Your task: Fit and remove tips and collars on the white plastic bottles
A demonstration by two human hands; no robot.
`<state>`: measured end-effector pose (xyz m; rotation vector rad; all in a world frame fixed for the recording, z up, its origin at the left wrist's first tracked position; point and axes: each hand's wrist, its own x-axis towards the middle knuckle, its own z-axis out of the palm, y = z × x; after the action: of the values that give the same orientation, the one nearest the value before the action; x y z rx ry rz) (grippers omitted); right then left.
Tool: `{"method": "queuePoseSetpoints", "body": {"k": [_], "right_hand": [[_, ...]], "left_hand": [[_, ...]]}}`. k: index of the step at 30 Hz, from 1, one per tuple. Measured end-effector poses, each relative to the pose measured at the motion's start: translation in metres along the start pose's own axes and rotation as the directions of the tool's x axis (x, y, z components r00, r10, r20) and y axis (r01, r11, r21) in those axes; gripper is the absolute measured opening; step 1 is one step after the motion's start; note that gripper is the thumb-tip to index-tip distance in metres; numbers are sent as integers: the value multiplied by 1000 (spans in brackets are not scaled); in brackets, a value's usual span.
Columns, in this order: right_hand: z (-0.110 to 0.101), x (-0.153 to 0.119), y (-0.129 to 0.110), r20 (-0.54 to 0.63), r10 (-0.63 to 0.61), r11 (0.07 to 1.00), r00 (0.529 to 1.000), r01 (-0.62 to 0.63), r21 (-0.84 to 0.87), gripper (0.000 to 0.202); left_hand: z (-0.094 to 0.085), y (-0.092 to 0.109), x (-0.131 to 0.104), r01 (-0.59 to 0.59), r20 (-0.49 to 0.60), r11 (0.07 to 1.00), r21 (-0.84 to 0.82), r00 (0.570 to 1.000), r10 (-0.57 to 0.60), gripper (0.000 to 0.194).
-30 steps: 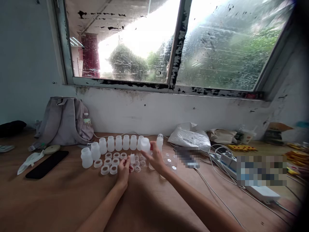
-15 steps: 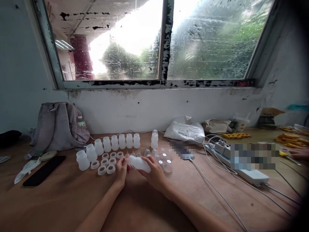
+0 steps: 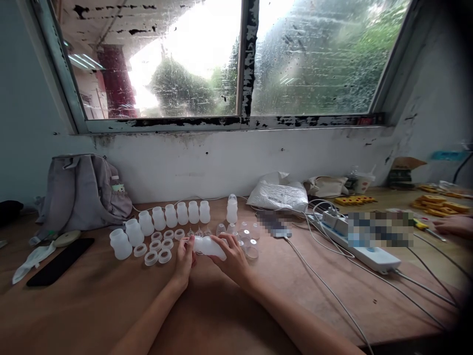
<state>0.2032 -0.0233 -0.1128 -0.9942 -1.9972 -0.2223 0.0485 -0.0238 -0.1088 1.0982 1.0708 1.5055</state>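
Observation:
A frosted white bottle [image 3: 210, 247] lies on its side between my two hands, above the brown tabletop. My right hand [image 3: 233, 261] is wrapped round its right part. At its left end, the fingers of my left hand [image 3: 185, 259] pinch the neck; any small part there is too small to make out. Left of my hands stand several open frosted bottles [image 3: 170, 215] and several white rings [image 3: 151, 258]. Clear domed caps [image 3: 254, 230] are to the right, and clear nipples [image 3: 190, 231] stand just behind my hands. One capped bottle [image 3: 232, 209] stands upright farther back.
A grey backpack [image 3: 83, 192], black phone-like slab [image 3: 61, 262] and white cloth [image 3: 34, 261] are left. Right are a silvery bag [image 3: 278, 195], a power strip [image 3: 369, 254] with cables, yellow parts [image 3: 438, 204] and another person's hand [image 3: 453, 225] near a screwdriver [image 3: 430, 230].
The whole view has shifted slightly, so the things on the table appear farther left. The bottle is still held in both my hands, tilted a little less.

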Motion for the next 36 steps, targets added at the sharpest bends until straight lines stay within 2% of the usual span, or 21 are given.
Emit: {"method": "queuePoseSetpoints", "body": {"k": [5, 12, 17, 20, 23, 25, 28, 33, 36], "right_hand": [[0, 1, -3, -23, 38, 996, 999, -36, 81, 44], [3, 2, -1, 15, 99, 986, 995, -100, 133, 45], [3, 3, 1, 32, 169, 978, 985, -172, 120, 45], [3, 3, 0, 38, 184, 975, 982, -188, 118, 44], [3, 3, 0, 40, 173, 976, 984, -177, 127, 43], [3, 3, 0, 47, 173, 974, 984, -178, 143, 42], [2, 2, -2, 94, 208, 956, 973, -223, 191, 39], [2, 2, -7, 172, 263, 904, 949, -305, 301, 37], [3, 2, -9, 301, 328, 810, 896, -430, 398, 32]], "left_hand": [[1, 2, -2, 43, 11, 998, -55, 999, -43, 34], [-5, 5, 4, -22, -29, 998, -60, 999, 20, 32], [-7, 13, 7, -49, 43, 993, -103, 998, 54, 32], [-8, 10, 10, -29, 51, 991, -134, 998, 36, 36], [-10, 6, 13, -10, 11, 993, -114, 1000, 11, 37], [-11, 4, 14, -10, 32, 989, -151, 999, 15, 37], [-12, 3, 15, -14, 81, 975, -223, 996, 33, 37], [-11, 0, 17, 19, 21, 986, -167, 1000, -15, 35], [-13, 2, 18, 46, 95, 970, -240, 995, -24, 38]]}}
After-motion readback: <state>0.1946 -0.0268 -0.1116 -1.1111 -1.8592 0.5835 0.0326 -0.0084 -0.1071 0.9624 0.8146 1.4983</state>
